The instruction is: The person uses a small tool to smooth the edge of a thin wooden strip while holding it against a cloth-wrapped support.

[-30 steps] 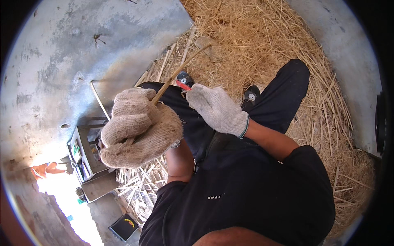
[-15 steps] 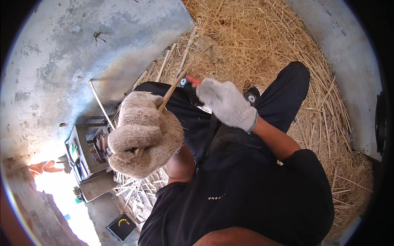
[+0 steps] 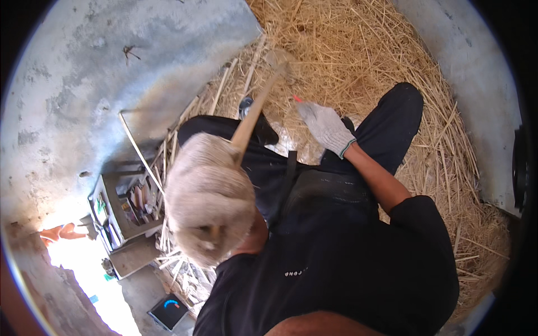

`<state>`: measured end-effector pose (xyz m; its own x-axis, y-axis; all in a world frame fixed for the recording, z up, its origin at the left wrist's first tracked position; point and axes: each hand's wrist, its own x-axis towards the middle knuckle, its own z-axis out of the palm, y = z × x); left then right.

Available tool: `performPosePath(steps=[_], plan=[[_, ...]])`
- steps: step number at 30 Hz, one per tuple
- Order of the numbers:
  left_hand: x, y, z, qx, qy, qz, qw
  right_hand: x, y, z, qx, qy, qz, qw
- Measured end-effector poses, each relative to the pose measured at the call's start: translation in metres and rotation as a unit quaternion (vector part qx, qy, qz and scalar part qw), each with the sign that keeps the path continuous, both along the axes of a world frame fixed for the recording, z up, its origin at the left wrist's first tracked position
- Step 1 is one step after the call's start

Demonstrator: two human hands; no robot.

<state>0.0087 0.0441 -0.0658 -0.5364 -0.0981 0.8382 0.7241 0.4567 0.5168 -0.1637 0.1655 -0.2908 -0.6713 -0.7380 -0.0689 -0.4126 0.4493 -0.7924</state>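
Up close, the gloved left hand (image 3: 208, 201) is fisted round a wooden handle (image 3: 252, 115) — raised, angled toward far straw (image 3: 358, 50); the gloved right hand (image 3: 324, 126) pinches something red-tipped — fingers nearly closed.

1. Two gloved hands: the left hand (image 3: 208, 204), nearest the camera, closed round one wooden handle (image 3: 253, 115); the right hand (image 3: 325, 126) beyond it, over the straw.
2. One straw heap (image 3: 358, 61), spreading behind and to the right of the wooden handle.
3. One open grey box (image 3: 126, 210) of small items, left of the handle.
4. One dark device (image 3: 168, 311) with a lit screen, below that box.
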Motion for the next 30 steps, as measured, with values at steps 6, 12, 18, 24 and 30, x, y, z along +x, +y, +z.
performPosePath(steps=[6, 12, 18, 24, 30], plan=[[0.005, -0.008, -0.012, 0.043, 0.039, -0.006, 0.998, 0.052, 0.021, 0.129, -0.215, -0.177, 0.146, 0.949], [0.005, -0.014, -0.011, 0.001, 0.034, -0.018, 0.999, 0.079, 0.029, 0.146, -0.199, -0.056, 0.192, 0.959], [-0.005, 0.006, -0.006, -0.013, 0.018, -0.036, 0.999, 0.006, -0.004, 0.022, 0.041, -0.048, 0.035, 0.997], [0.002, 0.003, -0.013, 0.021, 0.03, -0.016, 0.999, 0.022, 0.008, 0.066, -0.145, -0.136, 0.006, 0.98], [0.003, -0.009, -0.02, 0.043, 0.043, -0.011, 0.998, 0.06, 0.023, 0.129, -0.172, -0.185, 0.131, 0.959]])
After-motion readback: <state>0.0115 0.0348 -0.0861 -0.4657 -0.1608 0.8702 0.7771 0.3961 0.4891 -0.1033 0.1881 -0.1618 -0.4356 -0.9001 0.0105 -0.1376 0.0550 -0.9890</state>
